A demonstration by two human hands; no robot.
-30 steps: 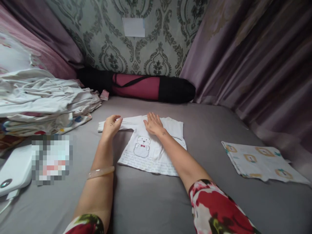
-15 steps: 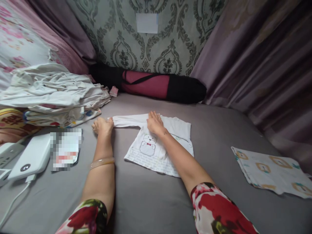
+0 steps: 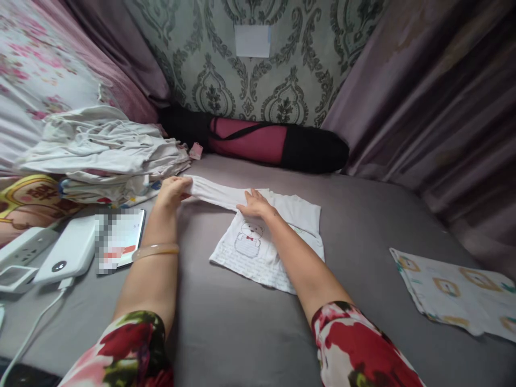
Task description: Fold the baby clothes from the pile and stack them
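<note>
A small white shirt [image 3: 229,255] with a bear print lies spread on the grey sheet. Its left-hand sleeve [image 3: 213,192] is stretched out toward my left hand [image 3: 174,191], whose fingers are closed on the cuff and lift it a little off the bed. My right hand [image 3: 257,205] rests flat on the shirt near the shoulder, fingers spread, with the forearm crossing over the printed front. The other sleeve [image 3: 298,207] lies folded across the body at the right. Part of the shirt's right side is hidden beneath my forearm.
Piled clothes [image 3: 105,145] stand at the left, beside a cushion [image 3: 36,201]. Nearer are a phone [image 3: 124,236], a white power bank [image 3: 70,250] with a cable, and a power strip [image 3: 30,244]. A folded patterned cloth [image 3: 455,290] lies right; a long black-and-maroon bag [image 3: 250,142] lies along the wall.
My left hand has raised the cuff, so the sleeve now slants upward instead of lying flat. My right hand's fingers have spread and turned slightly. The view has shifted a little left.
</note>
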